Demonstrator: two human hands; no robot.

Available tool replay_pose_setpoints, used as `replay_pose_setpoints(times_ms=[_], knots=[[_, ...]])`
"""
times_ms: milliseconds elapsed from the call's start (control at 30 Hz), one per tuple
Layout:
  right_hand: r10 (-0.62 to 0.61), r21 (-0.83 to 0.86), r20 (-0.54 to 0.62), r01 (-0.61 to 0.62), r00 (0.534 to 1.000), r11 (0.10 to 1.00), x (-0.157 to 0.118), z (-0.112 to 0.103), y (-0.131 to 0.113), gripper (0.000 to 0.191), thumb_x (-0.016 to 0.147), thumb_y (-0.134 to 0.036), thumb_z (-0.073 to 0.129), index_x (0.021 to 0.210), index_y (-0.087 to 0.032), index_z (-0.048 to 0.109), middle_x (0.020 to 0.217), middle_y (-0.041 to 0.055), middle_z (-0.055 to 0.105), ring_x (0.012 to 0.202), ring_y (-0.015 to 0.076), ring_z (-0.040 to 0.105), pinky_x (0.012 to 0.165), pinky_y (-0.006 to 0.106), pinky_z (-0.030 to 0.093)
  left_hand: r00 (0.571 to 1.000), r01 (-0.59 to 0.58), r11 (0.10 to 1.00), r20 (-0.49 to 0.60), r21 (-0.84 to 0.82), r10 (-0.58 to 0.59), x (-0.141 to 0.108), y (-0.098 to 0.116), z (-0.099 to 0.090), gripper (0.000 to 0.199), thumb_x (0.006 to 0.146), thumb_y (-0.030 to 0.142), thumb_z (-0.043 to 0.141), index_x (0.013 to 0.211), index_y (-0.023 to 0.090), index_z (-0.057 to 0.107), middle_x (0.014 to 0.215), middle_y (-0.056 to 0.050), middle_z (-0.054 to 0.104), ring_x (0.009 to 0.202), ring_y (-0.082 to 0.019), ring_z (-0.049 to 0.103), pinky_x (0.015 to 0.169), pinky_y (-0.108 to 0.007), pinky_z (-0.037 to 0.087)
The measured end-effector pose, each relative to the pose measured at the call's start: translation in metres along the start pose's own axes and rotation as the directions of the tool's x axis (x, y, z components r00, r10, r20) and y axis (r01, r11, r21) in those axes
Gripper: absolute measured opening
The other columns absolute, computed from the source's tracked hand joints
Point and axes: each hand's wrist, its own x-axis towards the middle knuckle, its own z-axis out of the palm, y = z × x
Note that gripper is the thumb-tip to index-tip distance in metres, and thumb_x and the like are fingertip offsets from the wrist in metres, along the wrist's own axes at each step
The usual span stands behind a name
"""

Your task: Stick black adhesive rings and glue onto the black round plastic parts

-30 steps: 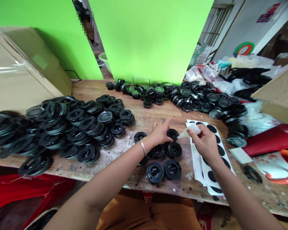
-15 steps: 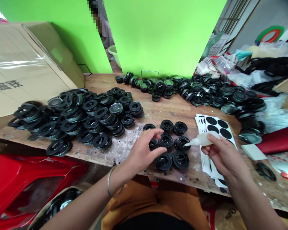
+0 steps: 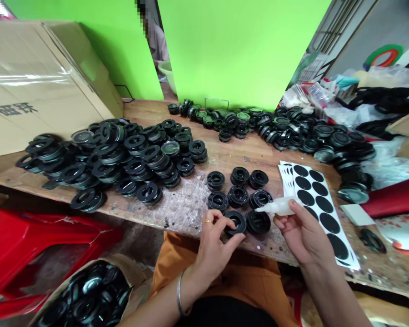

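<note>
My right hand point(image 3: 305, 229) is closed round a small white squeeze bottle point(image 3: 282, 206). Its thin nozzle points left, with the tip over the back of a round black part point(image 3: 258, 222) in the front row. My left hand point(image 3: 216, 236), with a ring on one finger, has thumb and fingers curled at the near rim of the neighbouring black part point(image 3: 237, 221). Behind these two, several similar round black parts point(image 3: 237, 195) stand in rows. To the right of the bottle lie white sheets point(image 3: 315, 195) of round black stickers, partly hidden by my right hand.
Heaped round black parts point(image 3: 136, 159) cover the left of the table, and another pile point(image 3: 303, 131) curves along the back right. A cardboard box point(image 3: 27, 81) stands at the left, near a red stool point(image 3: 47, 240). A green board point(image 3: 238, 50) rises behind; another person's sleeve point(image 3: 158, 43) shows through its gap.
My left hand has come down and nearer onto a front-row black part. The bottle's nozzle has shifted from a middle-row part to the front-row one. The view has shifted slightly.
</note>
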Motion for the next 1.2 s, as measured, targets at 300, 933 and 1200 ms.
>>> replay_pose_setpoints(times_ms=[300, 933, 1200], knots=[[-0.13, -0.342, 0.125, 0.165, 0.984, 0.925, -0.012, 0.001, 0.019, 0.024, 0.077, -0.036, 0.076, 0.085, -0.018, 0.063, 0.07, -0.0012, 0.057, 0.057, 0.0097, 0.048, 0.051, 0.022, 0.043, 0.978, 0.179, 0.965, -0.07, -0.192, -0.196, -0.007, -0.006, -0.004, 0.041, 0.067, 0.013, 0.076, 0.099, 0.022, 0.053, 0.114, -0.004, 0.054, 0.106, -0.02, 0.055, 0.095, -0.035, 0.042], [-0.147, -0.789, 0.395, 0.417, 0.907, 0.451, -0.016, 0.046, 0.025, 0.026, 0.085, -0.047, 0.063, 0.089, -0.021, 0.059, 0.067, -0.0026, 0.058, 0.058, 0.013, 0.051, 0.052, 0.023, 0.04, 0.964, 0.265, 0.908, 0.06, -0.323, -0.26, -0.008, -0.012, -0.009, 0.077, 0.063, 0.015, 0.082, 0.127, 0.027, 0.04, 0.119, -0.004, 0.062, 0.112, -0.021, 0.057, 0.101, -0.038, 0.04], [-0.175, -0.775, 0.574, 0.6, 0.8, 0.197, -0.008, 0.057, 0.016, 0.02, 0.088, -0.041, 0.059, 0.083, -0.022, 0.056, 0.071, -0.0016, 0.058, 0.061, 0.0143, 0.052, 0.055, 0.026, 0.04, 0.965, 0.262, 0.91, 0.056, -0.321, -0.258, -0.009, -0.011, -0.009, 0.077, 0.064, 0.013, 0.08, 0.128, 0.026, 0.04, 0.12, -0.005, 0.061, 0.114, -0.022, 0.056, 0.102, -0.04, 0.04]])
